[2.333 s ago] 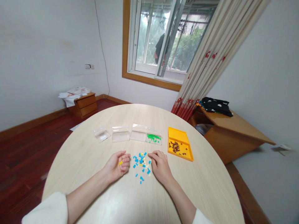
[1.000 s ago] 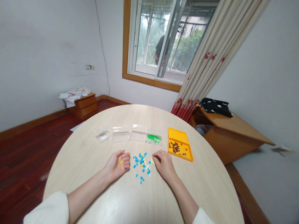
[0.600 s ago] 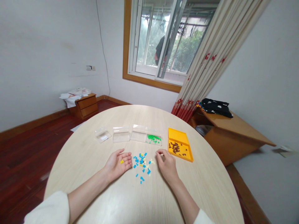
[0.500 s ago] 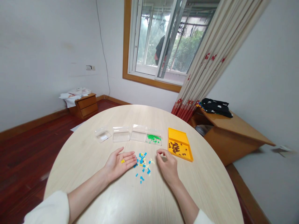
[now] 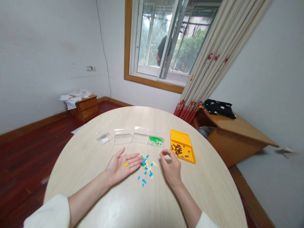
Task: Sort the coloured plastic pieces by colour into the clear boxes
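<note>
Beyond the left fingers (image 5: 133,160) stand clear boxes (image 5: 123,137), the green pieces (image 5: 155,139) lying past the right fingertips; the open yellow box (image 5: 180,136), with brown pieces (image 5: 178,149), is just right of the right fingers; between both hands' fingers lie blue pieces (image 5: 150,174) and cream pieces (image 5: 154,163) on the table (image 5: 147,205); the left fingertips cover part of that pile, the right knuckles the yellow box's near-left corner; the left hand (image 5: 122,164) is spread flat, palm up, yellow pieces (image 5: 125,164) below its fingers; the right hand (image 5: 172,166) pinches thumb to forefinger, a speck there too small to identify.
</note>
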`<state>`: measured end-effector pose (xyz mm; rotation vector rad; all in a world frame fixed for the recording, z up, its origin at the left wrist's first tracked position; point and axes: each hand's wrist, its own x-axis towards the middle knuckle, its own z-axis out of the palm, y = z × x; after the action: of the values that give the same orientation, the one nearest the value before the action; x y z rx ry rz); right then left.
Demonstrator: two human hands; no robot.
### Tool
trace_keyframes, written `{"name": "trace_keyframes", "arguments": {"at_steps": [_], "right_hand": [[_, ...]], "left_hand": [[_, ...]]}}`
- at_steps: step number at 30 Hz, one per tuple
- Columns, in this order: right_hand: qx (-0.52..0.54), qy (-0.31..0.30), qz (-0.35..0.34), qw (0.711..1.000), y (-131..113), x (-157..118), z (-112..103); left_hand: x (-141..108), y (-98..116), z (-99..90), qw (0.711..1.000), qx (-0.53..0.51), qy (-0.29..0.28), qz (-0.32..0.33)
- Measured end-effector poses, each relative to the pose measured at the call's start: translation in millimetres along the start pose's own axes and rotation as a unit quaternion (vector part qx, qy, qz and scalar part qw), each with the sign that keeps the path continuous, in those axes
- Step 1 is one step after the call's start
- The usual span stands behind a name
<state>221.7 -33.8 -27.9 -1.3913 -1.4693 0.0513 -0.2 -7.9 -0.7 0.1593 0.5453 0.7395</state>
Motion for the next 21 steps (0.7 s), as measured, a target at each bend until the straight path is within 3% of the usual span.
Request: {"name": "trace_keyframes", "arguments": {"at_steps": [5, 8, 10, 12, 16, 21], "right_hand": [[0.049, 0.021, 0.021, 0.998, -3.3, 0.1, 0.6], [0.148, 0.038, 0.103, 0.983, -2.1, 2.2, 3.1], [0.252, 0.050, 0.200, 0.946, 2.5, 4.6, 4.7], [0.355, 0.062, 0.291, 0.886, 9.0, 7.2, 5.4], [0.495, 0.075, 0.372, 0.782, 19.0, 11.0, 4.0], [0.559, 0.055, 0.368, 0.741, 16.0, 11.6, 2.5]], "left_hand": [[-0.2, 0.2, 2.3, 1.000, 0.011, 0.019, 0.004], [-0.3, 0.2, 3.3, 1.000, 0.012, 0.027, 0.009], [-0.1, 0.1, 3.1, 0.999, 0.013, 0.029, 0.013], [0.1, 0.0, 2.5, 0.999, 0.015, 0.028, 0.016], [0.7, -0.2, 0.7, 0.999, 0.016, 0.030, 0.015], [2.7, 0.1, -1.1, 0.999, 0.016, 0.033, 0.019]]}}
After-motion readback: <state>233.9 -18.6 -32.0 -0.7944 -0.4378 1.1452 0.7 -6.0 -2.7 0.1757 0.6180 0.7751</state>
